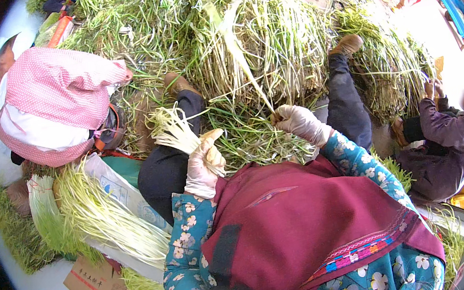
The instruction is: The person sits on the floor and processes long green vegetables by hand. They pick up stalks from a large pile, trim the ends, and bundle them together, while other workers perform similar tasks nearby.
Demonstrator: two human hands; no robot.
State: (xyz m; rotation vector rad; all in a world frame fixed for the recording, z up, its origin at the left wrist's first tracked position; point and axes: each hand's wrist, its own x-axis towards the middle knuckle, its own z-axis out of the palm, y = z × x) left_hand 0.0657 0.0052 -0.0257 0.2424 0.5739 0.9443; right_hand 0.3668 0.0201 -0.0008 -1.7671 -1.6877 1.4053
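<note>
My left hand (204, 164), in a whitish, stained glove, is closed round a bunch of pale stalks (173, 130), their fanned ends pointing up and left over my dark trouser leg. My right hand (297, 125), also gloved, is pinched on the lower end of a long pale green stalk (238, 50) that rises up and left in front of a heap of green and straw-coloured stalks (293, 29). Loose leaves (243, 143) lie between my legs below both hands.
At left, trimmed pale bundles (111, 216) lie by a cardboard piece (91, 287). A person in pink checked cloth (52, 102) is at upper left; another in a purple jacket (449, 143) sits at right. My outstretched legs (347, 103) reach toward the heap.
</note>
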